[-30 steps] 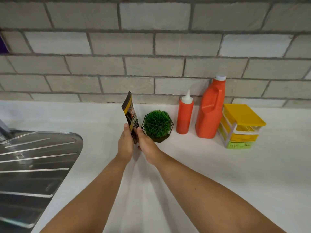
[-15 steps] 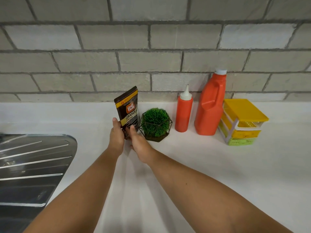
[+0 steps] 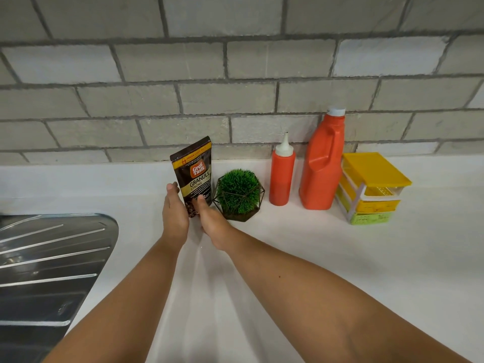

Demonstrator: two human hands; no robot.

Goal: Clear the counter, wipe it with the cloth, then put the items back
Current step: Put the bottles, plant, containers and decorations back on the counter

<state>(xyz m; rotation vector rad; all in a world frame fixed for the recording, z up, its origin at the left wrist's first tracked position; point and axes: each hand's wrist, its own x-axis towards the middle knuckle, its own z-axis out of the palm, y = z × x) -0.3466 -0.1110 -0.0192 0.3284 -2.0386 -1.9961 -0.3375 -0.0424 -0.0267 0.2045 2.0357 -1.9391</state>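
Observation:
A dark brown coffee pouch (image 3: 195,174) stands upright on the white counter (image 3: 301,258), its label facing me. My left hand (image 3: 174,214) holds its left edge and my right hand (image 3: 212,224) presses its lower right corner with the thumb. Just right of the pouch sits a small green plant (image 3: 238,193) in a wire pot. In a row further right stand a red squeeze bottle (image 3: 282,176), an orange jug (image 3: 322,166) and a small yellow drawer unit (image 3: 369,189). No cloth is in view.
A steel sink drainboard (image 3: 47,263) fills the left side. A grey brick wall (image 3: 235,87) backs the counter right behind the row of items.
The pouch has turned from edge-on to label-forward and been moved back to stand beside the plant. Both hands stayed on it.

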